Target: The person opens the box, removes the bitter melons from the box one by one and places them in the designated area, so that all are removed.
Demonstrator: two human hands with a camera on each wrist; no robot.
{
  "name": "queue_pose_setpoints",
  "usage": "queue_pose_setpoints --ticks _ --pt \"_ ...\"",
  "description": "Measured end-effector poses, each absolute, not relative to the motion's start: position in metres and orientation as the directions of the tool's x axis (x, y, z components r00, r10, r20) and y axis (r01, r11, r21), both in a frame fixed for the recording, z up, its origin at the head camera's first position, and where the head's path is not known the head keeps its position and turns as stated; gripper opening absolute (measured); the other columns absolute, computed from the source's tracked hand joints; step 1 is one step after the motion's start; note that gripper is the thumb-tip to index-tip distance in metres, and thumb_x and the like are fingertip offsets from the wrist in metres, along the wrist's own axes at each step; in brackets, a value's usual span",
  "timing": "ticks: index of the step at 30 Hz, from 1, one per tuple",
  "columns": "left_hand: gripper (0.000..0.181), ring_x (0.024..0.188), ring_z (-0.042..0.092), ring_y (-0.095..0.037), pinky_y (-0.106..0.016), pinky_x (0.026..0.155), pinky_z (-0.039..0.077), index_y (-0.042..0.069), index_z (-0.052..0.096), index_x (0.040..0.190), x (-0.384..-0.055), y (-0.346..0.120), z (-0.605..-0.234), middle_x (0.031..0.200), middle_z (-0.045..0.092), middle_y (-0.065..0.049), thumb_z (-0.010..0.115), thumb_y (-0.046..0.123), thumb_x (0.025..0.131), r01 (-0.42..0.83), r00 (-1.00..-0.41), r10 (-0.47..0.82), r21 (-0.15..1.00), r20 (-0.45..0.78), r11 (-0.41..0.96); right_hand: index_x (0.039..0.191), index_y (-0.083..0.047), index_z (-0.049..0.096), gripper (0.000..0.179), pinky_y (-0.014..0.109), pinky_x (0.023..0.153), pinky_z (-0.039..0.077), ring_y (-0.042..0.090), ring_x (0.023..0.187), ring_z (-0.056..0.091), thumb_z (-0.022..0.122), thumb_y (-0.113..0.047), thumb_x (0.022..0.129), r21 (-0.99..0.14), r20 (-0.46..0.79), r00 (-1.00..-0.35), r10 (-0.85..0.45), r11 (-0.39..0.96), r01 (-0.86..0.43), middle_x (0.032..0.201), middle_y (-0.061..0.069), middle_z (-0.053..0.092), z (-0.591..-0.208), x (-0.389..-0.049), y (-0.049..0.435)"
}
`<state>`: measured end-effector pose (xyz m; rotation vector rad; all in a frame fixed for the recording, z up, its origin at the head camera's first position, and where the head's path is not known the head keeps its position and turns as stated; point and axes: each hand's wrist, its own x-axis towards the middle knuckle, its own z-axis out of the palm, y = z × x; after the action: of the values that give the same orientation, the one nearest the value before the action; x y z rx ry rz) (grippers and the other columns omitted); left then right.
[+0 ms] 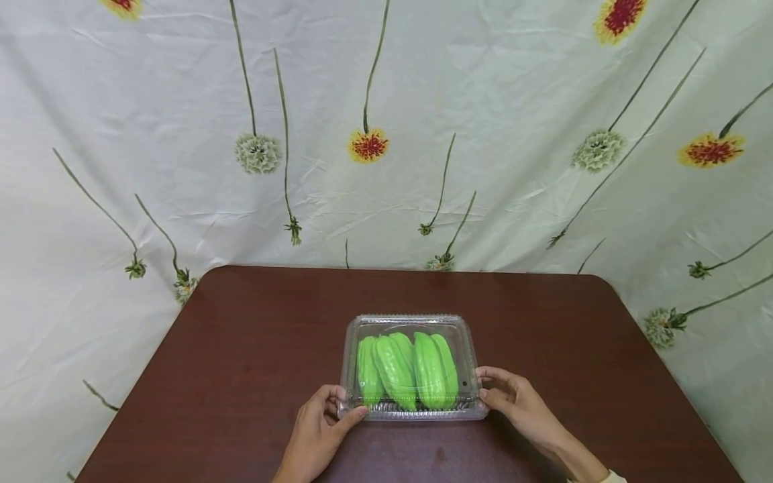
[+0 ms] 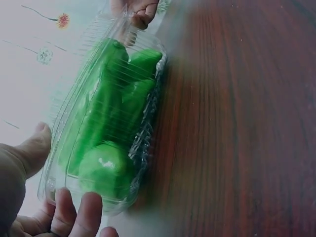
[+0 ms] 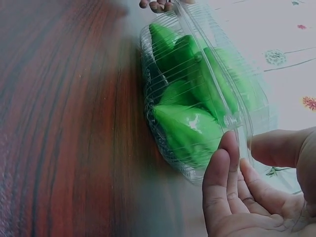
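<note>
Clear plastic box: between the two hands, at the middle of the dark red-brown desk, its lid down over the contents.
Contents: several green ridged fruits, side by side inside the box, their long axes running roughly front to back in the head view.
Left hand: holds the box at its near left corner, thumb by the front edge, the other fingers at the side.
Right hand: pinches the box's right rim near the front corner, thumb on one face, fingers on the other.
Right sleeve: a pale bit of cuff at the wrist.
Backdrop: white creased cloth behind the desk, printed with long-stemmed red-and-yellow flowers and pale round seed heads.
</note>
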<state>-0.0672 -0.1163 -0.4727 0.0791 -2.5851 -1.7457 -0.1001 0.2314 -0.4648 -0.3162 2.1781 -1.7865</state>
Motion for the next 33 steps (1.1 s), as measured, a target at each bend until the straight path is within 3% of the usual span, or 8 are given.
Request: queue_pose_setpoints --ticks 7,15,24,26,29,33 --pt "0.032 0.063 0.047 -0.003 -0.021 0.063 0.042 0.011 0.058 0.087 -0.066 -0.116 -0.472 0.072 0.052 0.003 0.083 0.031 0.082 -0.021 -0.997 -0.07 0.903 0.01 0.429 0.138 0.019 0.043 0.049 0.025 0.078 0.055 0.005 0.082 0.065 0.06 -0.007 0.099 -0.982 -0.098 -0.933 -0.345 0.188 0.034 0.122 0.02 0.057 -0.464 -0.101 0.23" --pt "0.03 0.063 0.045 0.0 -0.021 0.063 0.039 0.015 0.058 0.082 -0.062 -0.114 -0.471 0.07 0.05 0.007 0.081 0.033 0.083 0.01 -0.993 -0.093 0.858 0.067 0.513 0.138 0.016 0.044 0.048 0.024 0.078 0.054 0.005 0.082 0.064 0.06 -0.009 0.099 -0.98 -0.113 -0.936 -0.334 0.196 0.048 0.125 0.022 0.056 -0.463 -0.102 0.23" --pt "0.028 0.062 0.046 -0.001 -0.021 0.061 0.04 0.014 0.057 0.083 -0.062 -0.112 -0.469 0.069 0.051 0.007 0.078 0.032 0.087 -0.002 -0.995 -0.084 0.87 0.045 0.493 0.138 0.013 0.047 0.047 0.025 0.081 0.053 0.008 0.082 0.065 0.061 -0.01 0.099 -0.972 -0.136 -0.94 -0.312 0.226 0.066 0.126 0.023 0.056 -0.462 -0.104 0.23" --pt "0.028 0.066 0.05 -0.003 -0.021 0.062 0.043 0.013 0.057 0.083 -0.063 -0.113 -0.469 0.076 0.054 0.004 0.079 0.03 0.087 0.008 -0.997 -0.059 0.882 0.041 0.471 0.137 0.013 0.047 0.047 0.025 0.081 0.053 0.008 0.082 0.066 0.061 -0.01 0.099 -0.975 -0.13 -0.942 -0.308 0.212 0.066 0.126 0.023 0.056 -0.462 -0.104 0.23" --pt "0.025 0.085 0.056 -0.009 -0.023 0.067 0.046 0.015 0.059 0.084 -0.065 -0.117 -0.468 0.103 0.057 -0.001 0.079 0.031 0.087 0.018 -0.999 -0.03 0.889 0.036 0.459 0.138 0.013 0.047 0.048 0.025 0.082 0.054 0.007 0.086 0.066 0.062 -0.01 0.099 -0.979 -0.126 -0.944 -0.306 0.19 0.069 0.126 0.023 0.056 -0.463 -0.104 0.231" --pt "0.017 0.119 0.048 -0.02 -0.03 0.081 0.049 0.023 0.066 0.085 -0.069 -0.125 -0.47 0.141 0.047 -0.001 0.079 0.033 0.087 0.059 -0.998 -0.006 0.875 0.07 0.481 0.138 0.014 0.047 0.049 0.026 0.083 0.055 0.006 0.093 0.066 0.062 -0.012 0.099 -0.982 -0.131 -0.94 -0.315 0.174 0.078 0.127 0.02 0.057 -0.463 -0.104 0.232"
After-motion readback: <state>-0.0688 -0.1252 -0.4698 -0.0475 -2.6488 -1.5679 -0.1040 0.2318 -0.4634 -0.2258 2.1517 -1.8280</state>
